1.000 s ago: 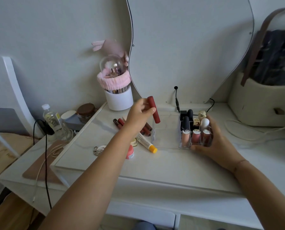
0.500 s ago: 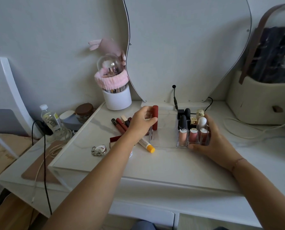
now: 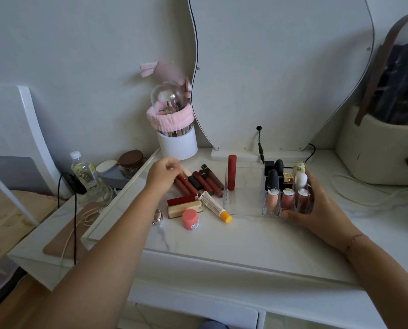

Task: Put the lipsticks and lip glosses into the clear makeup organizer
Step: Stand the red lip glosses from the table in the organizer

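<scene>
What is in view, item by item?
clear makeup organizer: one, transparent, centre right
red lipstick: one, red, upright, organizer's left section
lip glosses: three, pink, front slots
black lipsticks: at least two, black, behind glosses
loose tubes: several, dark red, left of organizer
squeeze tube: one, white, orange-capped, beside them
pot: one, pink, before them
brush holder: one, white, back left
water bottle: one, clear, far left
bag: one, beige, far right
left hand: by loose tubes
right hand: holds organizer's right end

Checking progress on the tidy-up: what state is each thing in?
clear organizer: right cells filled, held.
red lipstick: upright inside the organizer.
loose tubes: lying flat outside the organizer.
yellow-capped tube: lying, capped.
right hand: grips the organizer's right end.
left hand: at the loose tubes, grip unclear.
</scene>
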The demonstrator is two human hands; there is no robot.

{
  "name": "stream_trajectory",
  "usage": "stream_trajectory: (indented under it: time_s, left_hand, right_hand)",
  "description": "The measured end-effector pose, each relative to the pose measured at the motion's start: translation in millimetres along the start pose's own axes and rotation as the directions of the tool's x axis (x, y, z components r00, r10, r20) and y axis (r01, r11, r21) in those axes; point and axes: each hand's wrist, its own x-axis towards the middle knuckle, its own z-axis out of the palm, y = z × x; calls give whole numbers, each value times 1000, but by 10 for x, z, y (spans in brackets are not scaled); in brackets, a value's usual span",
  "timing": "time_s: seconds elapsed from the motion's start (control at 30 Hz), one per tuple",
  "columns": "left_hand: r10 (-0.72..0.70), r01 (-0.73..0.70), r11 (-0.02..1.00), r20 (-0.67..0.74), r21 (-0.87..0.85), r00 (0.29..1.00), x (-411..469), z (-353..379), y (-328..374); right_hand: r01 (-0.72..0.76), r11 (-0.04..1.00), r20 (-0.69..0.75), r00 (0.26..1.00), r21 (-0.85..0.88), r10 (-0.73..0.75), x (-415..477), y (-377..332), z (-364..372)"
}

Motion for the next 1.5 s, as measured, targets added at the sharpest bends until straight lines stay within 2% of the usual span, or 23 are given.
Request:
stream_trajectory:
  time_s: [0.1,0.33,0.4,0.6,0.83,1.13,1.27,1.4,1.5]
  left_hand:
    - [-79,72,978,30,194,996,65,15,-182]
    - [-167,166,909,-32,382,986,84,5,-272]
    - [-196,191,905,-27,379,980,112,-47,-283]
    - [-207,198,964,35,177,978,123,-111,-243]
    - [-264,259,959,24,118,964,142,-203,-214]
    - [-323,316,918,-8,241,946,120,-99,-76]
    - [-349,346,931,10,119,937,151,-135,-118]
    - [-355,357,926,37,-125,934,126,-147,-142]
    - [-336,320,900,-4,-296,942,100,-180,-83]
  right_hand:
    - [3,1000,-3,1000,6,-3,1,14,-2]
    - [-6,1000,0,1000,-14,6,8,22,-1]
    - [-7,1000,-1,1000,-13,7,13,26,4]
    - [11,1000,13,1000,-16,-10,7,25,-3]
    - [27,1000,24,999,11,-27,4,-9,-4]
    - [29,999,19,999,15,-30,-13,-14,4]
    - [36,999,14,999,10,-36,-8,-23,-3]
    - [37,999,9,999,-13,-37,-11,-29,2]
    - [32,999,14,999,-31,-32,-6,-13,-10]
